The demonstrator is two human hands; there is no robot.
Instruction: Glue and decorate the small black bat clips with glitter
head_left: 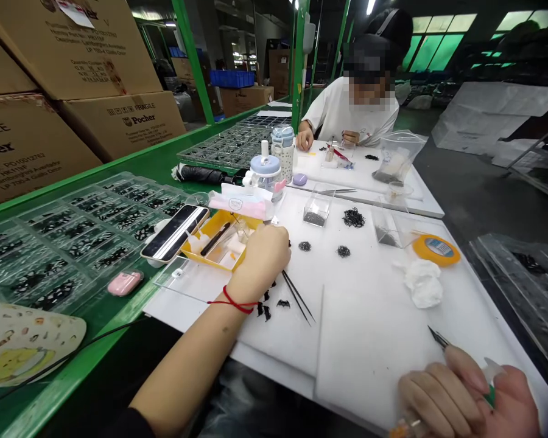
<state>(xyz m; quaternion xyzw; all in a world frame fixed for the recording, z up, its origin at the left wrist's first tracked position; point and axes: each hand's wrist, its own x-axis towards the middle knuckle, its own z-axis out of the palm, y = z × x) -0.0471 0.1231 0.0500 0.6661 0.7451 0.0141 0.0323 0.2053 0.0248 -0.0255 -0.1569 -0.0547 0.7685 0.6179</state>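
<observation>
My left hand (267, 249), with a red cord at its wrist, is closed over the white board beside the yellow tray (214, 263). Its fingertips are hidden, so what it grips is unclear. Dark tweezers (296, 295) lie just below it, near several small black bat-shaped parts (283, 303). At the lower right my right hand (442, 395) is curled round a dark-tipped pointed tool (438, 338). A pale piece (493, 367) and a bit of green show between its fingers and thumb. Small black piles (343, 251) sit farther up the board.
A phone (175, 233), a sectioned parts tray (91, 231) and a pink case (125, 283) stand left. An orange tape roll (436, 250), crumpled tissue (422, 285) and clear boxes (316, 210) lie ahead. A co-worker (360, 109) sits opposite, both hands at the far board.
</observation>
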